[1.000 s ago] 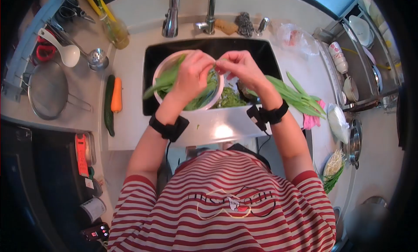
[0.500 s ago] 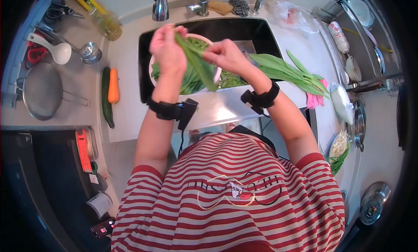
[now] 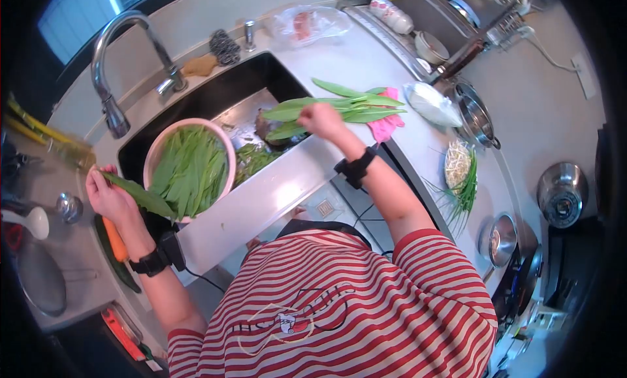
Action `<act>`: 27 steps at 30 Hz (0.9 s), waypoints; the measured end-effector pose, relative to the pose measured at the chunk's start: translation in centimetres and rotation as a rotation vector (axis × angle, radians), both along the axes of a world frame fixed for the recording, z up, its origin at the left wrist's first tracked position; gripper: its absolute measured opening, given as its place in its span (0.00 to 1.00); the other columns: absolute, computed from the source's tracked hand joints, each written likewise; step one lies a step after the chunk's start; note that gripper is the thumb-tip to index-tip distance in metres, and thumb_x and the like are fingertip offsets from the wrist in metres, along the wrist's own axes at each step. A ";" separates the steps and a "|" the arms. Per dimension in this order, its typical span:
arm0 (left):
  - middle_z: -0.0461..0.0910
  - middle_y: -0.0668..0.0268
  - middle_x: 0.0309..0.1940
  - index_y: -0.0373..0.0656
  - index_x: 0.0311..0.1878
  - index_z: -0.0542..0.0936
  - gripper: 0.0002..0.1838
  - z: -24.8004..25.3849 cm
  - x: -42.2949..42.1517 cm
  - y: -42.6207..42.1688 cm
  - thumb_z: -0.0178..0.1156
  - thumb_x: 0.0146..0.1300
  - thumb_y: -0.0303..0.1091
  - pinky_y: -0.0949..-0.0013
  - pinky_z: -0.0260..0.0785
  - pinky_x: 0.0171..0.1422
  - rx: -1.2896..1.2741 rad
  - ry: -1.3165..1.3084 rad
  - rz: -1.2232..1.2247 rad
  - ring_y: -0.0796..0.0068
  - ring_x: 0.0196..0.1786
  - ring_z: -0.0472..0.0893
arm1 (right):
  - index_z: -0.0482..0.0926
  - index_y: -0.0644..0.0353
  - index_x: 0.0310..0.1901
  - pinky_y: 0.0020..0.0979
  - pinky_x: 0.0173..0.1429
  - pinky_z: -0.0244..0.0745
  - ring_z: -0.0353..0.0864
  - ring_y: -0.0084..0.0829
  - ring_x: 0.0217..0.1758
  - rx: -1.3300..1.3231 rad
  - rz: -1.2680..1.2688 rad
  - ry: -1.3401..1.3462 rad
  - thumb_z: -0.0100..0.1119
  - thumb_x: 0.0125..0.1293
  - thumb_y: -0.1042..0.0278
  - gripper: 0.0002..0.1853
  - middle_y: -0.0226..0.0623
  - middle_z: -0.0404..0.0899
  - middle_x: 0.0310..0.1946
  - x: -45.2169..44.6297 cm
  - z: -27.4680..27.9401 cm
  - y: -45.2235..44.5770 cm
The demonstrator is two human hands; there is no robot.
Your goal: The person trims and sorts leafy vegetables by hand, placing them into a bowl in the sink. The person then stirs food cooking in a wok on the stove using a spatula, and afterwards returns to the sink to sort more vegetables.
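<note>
Left hand [image 3: 114, 198]: grip closed on the stem end of one long leaf [image 3: 147, 200]; blade slants out from the fingers, overlapping the near-left side of the pink basin [image 3: 230, 157]. Cut or torn greens [image 3: 194, 172] lie inside. Right hand [image 3: 320, 121]: fingers curled at the leaf pile [image 3: 362, 103], grasp cannot be told. Judged step: handling leaves singly between pile and basin; next move calls for separating one stem cleanly.

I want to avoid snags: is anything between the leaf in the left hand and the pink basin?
Nothing visible is in the way. The leaf slants from the left hand to the near-left rim of the pink basin.
</note>
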State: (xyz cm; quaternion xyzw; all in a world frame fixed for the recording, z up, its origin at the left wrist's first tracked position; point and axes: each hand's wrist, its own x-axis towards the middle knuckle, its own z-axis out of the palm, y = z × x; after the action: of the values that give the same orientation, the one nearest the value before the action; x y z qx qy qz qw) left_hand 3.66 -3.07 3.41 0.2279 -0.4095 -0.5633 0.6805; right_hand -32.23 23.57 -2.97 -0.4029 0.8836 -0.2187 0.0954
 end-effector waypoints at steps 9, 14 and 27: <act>0.73 0.67 0.28 0.38 0.38 0.74 0.06 0.2 -7.4 4.1 0.51 0.64 0.29 0.82 0.62 0.27 -0.038 -0.247 -0.181 0.83 0.25 0.70 | 0.78 0.62 0.38 0.30 0.31 0.73 0.79 0.30 0.27 -0.130 -0.529 -0.013 0.58 0.54 0.64 0.13 0.37 0.80 0.29 -12.7 -2.9 11.8; 0.72 0.69 0.26 0.38 0.37 0.76 0.06 1.2 -9.9 6.6 0.52 0.63 0.29 0.83 0.57 0.25 -0.104 -0.373 -0.307 0.86 0.24 0.68 | 0.78 0.61 0.38 0.20 0.27 0.69 0.74 0.17 0.26 -0.332 -0.343 -0.486 0.59 0.56 0.68 0.09 0.27 0.76 0.26 -10.3 -1.1 11.6; 0.79 0.62 0.31 0.35 0.35 0.80 0.08 -0.1 -17.9 13.4 0.63 0.49 0.25 0.74 0.68 0.42 -0.504 -0.561 -0.671 0.74 0.37 0.78 | 0.76 0.61 0.35 0.15 0.31 0.66 0.72 0.11 0.30 -0.618 0.447 -0.715 0.56 0.60 0.73 0.03 0.23 0.75 0.26 5.2 11.1 -0.7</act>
State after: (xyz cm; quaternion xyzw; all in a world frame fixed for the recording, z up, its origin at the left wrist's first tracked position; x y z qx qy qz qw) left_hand -14.23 10.30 3.31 0.0547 -0.7505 -0.5517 0.3597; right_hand -27.03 22.87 8.15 -0.4912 0.5825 -0.5674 0.3122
